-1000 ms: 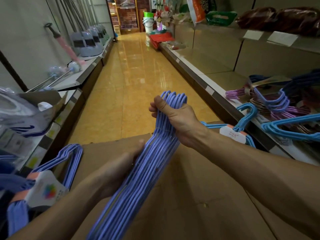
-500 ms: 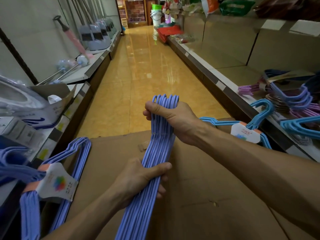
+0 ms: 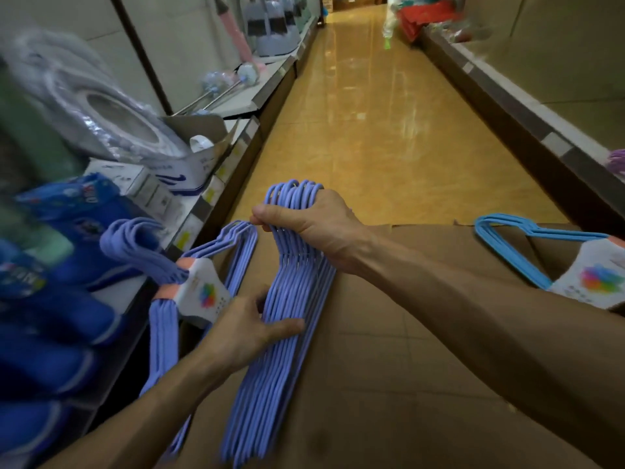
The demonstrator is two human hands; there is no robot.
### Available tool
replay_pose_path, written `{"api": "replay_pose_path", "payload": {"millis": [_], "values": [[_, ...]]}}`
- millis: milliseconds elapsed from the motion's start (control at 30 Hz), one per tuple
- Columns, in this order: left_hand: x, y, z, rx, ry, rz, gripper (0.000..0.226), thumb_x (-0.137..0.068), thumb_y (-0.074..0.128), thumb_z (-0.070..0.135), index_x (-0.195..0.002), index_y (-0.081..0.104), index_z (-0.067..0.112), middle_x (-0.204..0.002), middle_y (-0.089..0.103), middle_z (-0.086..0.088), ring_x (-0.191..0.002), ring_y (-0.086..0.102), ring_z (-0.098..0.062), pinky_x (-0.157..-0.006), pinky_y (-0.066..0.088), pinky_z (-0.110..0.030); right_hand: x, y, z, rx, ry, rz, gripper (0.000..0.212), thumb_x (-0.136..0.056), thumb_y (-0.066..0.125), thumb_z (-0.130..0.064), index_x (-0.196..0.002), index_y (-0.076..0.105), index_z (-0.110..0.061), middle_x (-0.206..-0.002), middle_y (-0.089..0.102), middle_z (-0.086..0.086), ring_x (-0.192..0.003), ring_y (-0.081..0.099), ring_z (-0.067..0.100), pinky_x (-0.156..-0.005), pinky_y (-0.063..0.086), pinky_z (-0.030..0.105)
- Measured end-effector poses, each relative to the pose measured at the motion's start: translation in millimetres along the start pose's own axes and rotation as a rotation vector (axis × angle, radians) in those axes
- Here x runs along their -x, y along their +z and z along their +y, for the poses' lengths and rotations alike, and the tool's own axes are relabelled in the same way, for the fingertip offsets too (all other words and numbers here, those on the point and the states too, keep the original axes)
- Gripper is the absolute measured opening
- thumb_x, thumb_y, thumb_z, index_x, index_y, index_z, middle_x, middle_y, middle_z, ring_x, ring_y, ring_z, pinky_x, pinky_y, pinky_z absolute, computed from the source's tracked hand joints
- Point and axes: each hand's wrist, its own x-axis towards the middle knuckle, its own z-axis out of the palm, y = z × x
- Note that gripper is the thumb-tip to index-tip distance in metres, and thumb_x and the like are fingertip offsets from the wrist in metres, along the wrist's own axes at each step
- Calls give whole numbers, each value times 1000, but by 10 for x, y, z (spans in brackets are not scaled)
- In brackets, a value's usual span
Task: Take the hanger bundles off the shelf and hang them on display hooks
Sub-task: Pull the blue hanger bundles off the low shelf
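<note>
Head view: both hands grip one purple hanger bundle [image 3: 284,319].
Right hand [image 3: 314,225] clasps hooks pointing 12 o'clock; left hand [image 3: 247,330] holds the bodies, trailing toward 7.

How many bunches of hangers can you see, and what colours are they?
Purple bundles: 2, the held bundle gripped by the left hand and right hand, and the labelled purple bundle at the left shelf's edge.
Light blue bundles: 1, the blue bundle on the right.
Total: 3 bundles.
</note>
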Motion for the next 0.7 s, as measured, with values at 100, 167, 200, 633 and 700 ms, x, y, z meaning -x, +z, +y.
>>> {"api": "replay_pose_path", "payload": {"millis": [100, 167, 200, 633, 700], "values": [[28, -166, -247, -142, 3, 75, 41, -79, 81, 30, -109, 53, 33, -96, 63, 18, -77, 63, 0, -60, 50, -9, -136, 305, 117, 92, -34, -16, 20, -82, 82, -14, -71, 69, -5, -57, 64, -3, -52, 60, 3, -53, 48, 15], [68, -225, -407, -233, -1, 124, 51, -82, 79, 29, -119, 44, 35, -102, 54, 22, -87, 56, 3, -66, 47, -8, -254, 488, 184, 104, -59, -33, 24, -82, 82, -14, -69, 65, -1, -58, 57, 4, -50, 53, 4, -52, 46, 15], [84, -254, -508, -287, 6, 157, 60, -84, 78, 28, -131, 41, 31, -112, 54, 18, -99, 57, -1, -77, 48, -11, -316, 576, 210, 100, -71, -46, 29, -82, 81, -15, -72, 65, 6, -62, 57, 10, -54, 54, 8, -53, 48, 17], [297, -531, -1049, -1211, 276, 138, 78, -72, 78, 32, -144, 50, 17, -158, 35, -11, -144, 37, -27, -118, 21, -40, -732, 1270, 645, 119, -46, -170, 40, -81, 82, -10, -53, 54, -12, -45, 49, -8, -44, 44, 6, -50, 43, 20], [307, -502, -1111, -1211, 261, 105, 80, -88, 62, 36, -157, 24, 23, -166, 3, -6, -153, 9, -22, -118, 1, -37, -766, 1298, 683, 153, -46, -151, 35, -79, 84, -17, -59, 61, -2, -52, 54, -2, -50, 48, 9, -53, 47, 28]]}}
